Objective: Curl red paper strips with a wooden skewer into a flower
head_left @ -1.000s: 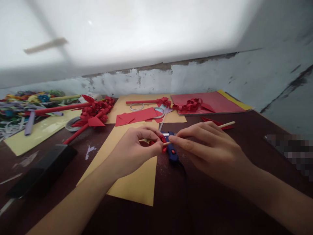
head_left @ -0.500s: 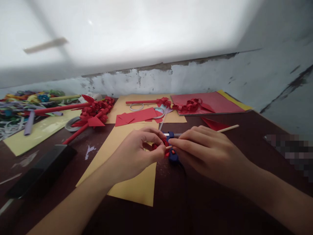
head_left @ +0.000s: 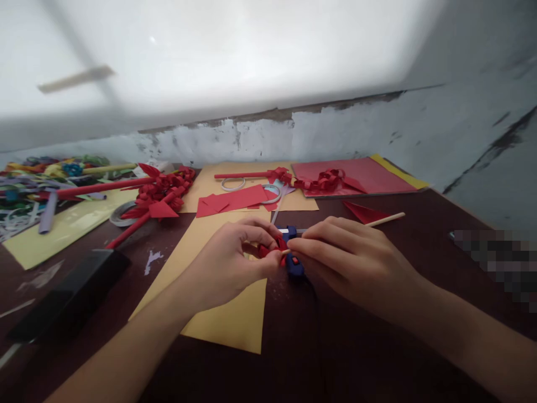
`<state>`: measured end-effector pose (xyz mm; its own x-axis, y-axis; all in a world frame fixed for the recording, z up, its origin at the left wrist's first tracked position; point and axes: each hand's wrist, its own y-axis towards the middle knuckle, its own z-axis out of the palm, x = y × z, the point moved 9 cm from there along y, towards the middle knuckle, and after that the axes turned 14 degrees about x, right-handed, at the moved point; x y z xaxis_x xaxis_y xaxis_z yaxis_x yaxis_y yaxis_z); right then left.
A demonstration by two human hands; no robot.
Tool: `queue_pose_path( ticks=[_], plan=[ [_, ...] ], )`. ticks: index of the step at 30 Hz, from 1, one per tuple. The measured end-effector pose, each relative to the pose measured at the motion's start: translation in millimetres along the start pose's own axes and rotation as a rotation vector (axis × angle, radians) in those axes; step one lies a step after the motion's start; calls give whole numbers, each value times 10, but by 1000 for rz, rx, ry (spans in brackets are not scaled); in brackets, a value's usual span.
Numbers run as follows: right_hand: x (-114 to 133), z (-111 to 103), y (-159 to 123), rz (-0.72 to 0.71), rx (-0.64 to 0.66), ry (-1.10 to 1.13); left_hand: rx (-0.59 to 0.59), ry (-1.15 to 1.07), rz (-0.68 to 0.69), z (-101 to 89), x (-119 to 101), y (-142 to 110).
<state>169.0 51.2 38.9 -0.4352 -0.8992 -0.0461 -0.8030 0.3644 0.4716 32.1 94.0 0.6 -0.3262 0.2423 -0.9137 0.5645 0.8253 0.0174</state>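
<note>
In the middle of the head view, my left hand is closed in a pinch on a small curled piece of red paper. A short length of thin pale stick shows between this pinch and my right hand. The right fingers are pressed together around the stick's other end, which they hide. Just behind the fingertips, a blue glue gun lies on the table, partly covered by the hands. Its clear glue stick pokes out toward the right hand.
Yellow paper sheets lie under the left arm. Red paper flowers, tape rolls and red paper scraps are spread behind. A black box-like object stands left. A red cone with a stick lies right, before the wall.
Both hands stay almost in place, still pinched together at the stick. The whole view has shifted very slightly to the left.
</note>
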Motion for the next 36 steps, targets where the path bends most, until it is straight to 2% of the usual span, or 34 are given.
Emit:
queue_pose_path(
  ticks=[7, 17, 23, 28, 36],
  plan=[
    [13, -32, -17, 13, -11, -6, -13, 16, 12, -9, -26, -5],
    [-23, -49, -43, 50, 9, 3, -11, -116, -17, -31, 19, -10],
    [-29, -81, -53, 52, -4, 27, -16, -101, -20, -45, -9, -15],
    [-30, -90, -46, 46, -4, 37, 15, -183, -37, -6, 45, -15],
    [-33, -84, -59, 48, -1, 17, -7, -180, -50, -18, 16, -3]
  ],
)
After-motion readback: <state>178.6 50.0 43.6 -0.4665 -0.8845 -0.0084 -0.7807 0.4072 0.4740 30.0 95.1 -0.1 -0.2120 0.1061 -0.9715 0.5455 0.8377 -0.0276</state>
